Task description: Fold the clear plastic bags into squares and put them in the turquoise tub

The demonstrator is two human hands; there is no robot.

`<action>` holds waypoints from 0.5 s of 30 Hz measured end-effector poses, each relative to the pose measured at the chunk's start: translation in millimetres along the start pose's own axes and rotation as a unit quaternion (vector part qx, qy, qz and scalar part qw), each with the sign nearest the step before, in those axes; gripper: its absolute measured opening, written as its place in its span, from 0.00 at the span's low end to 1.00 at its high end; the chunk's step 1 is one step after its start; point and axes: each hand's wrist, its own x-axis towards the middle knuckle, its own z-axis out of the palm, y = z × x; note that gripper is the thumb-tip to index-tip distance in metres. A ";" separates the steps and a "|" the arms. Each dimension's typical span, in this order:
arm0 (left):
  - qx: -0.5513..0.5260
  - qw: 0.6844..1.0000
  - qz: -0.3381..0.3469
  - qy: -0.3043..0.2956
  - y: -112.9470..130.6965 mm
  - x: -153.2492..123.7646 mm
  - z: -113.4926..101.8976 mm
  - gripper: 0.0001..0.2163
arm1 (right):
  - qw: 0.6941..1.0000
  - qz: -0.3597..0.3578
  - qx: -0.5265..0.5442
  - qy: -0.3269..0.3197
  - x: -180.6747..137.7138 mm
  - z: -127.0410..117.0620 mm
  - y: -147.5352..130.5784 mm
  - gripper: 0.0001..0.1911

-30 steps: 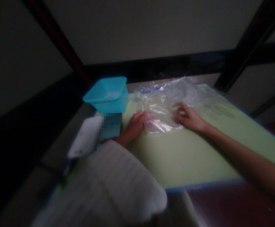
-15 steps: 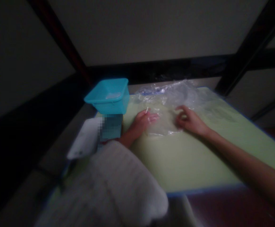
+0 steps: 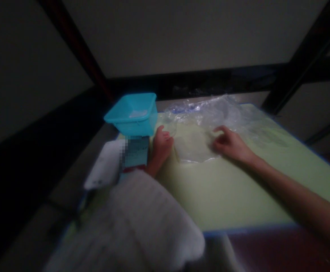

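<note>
Head view: a flat, clear plastic bag (image 3: pixel 194 148) lies on the pale green surface (image 3: pixel 233 196) between the loosely curled, parted fingers of the left hand (image 3: pixel 162 143) and the bent ones of the right hand (image 3: pixel 230 144), at its right edge; whether these pinch it, I cannot tell. Beyond the right fingers lies crumpled clear plastic (image 3: pixel 224 109), and ahead-left of the left ones a turquoise rectangular plastic basin (image 3: pixel 143 127).

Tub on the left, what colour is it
The tub is bright turquoise; the head view shows it best.
</note>
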 end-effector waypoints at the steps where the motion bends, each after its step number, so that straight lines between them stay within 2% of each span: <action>1: 0.021 1.000 0.004 0.006 -0.3 -1.7 -1.7 0.27 | 1.000 -0.005 -0.003 0.002 0.5 0.6 0.5 0.20; 5: 0.089 0.996 0.014 0.006 -1.4 -6.7 -3.8 0.25 | 0.999 -0.040 -0.009 0.006 3.7 4.2 5.5 0.18; 10: 0.105 0.994 0.000 -0.010 -7.6 -3.8 1.2 0.25 | 0.995 -0.088 -0.036 -0.006 8.2 6.0 12.8 0.13; 15: 0.080 0.997 -0.008 -0.001 -9.8 -1.1 4.9 0.25 | 0.994 -0.079 -0.068 -0.034 7.2 6.0 13.6 0.20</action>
